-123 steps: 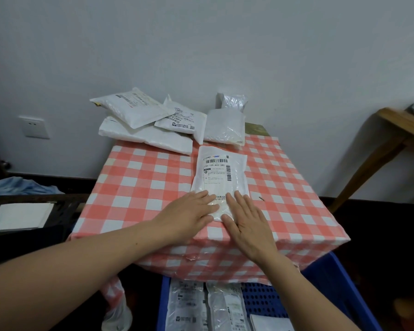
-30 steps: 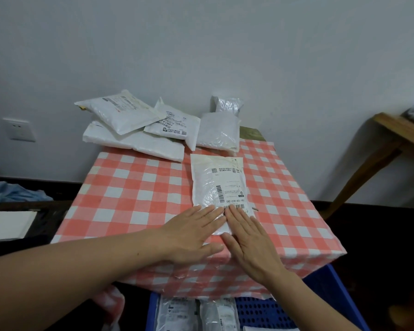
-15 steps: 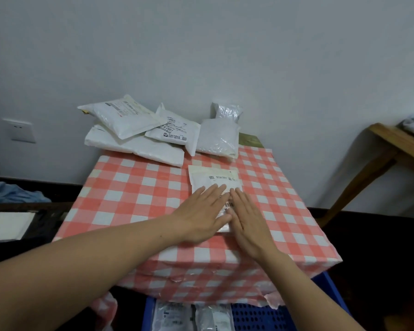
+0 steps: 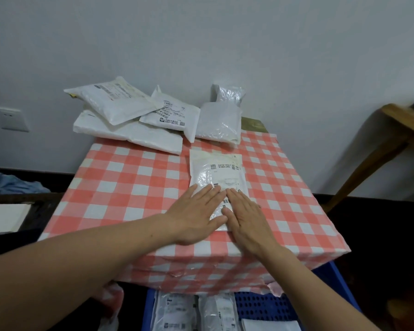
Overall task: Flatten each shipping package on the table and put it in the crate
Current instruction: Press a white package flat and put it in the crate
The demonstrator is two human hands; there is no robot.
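Observation:
A white shipping package [image 4: 216, 175] with a printed label lies flat on the red-and-white checked table [image 4: 134, 187]. My left hand [image 4: 194, 213] and my right hand [image 4: 246, 218] press side by side on its near end, fingers straight. Several more white packages [image 4: 129, 120] are piled at the table's far edge against the wall. Below the table's front edge sits a blue crate [image 4: 268, 304] with flattened packages [image 4: 191, 311] inside; the tablecloth hides part of it.
A wooden table [image 4: 402, 125] juts in at the right. A wall socket [image 4: 11, 118] is on the left wall. Blue cloth [image 4: 12, 185] and a dark surface with a white sheet [image 4: 5, 217] lie to the left.
Both hands have slid back toward me along the package from its middle, staying flat on it. The package's far half now shows. The view shifted slightly.

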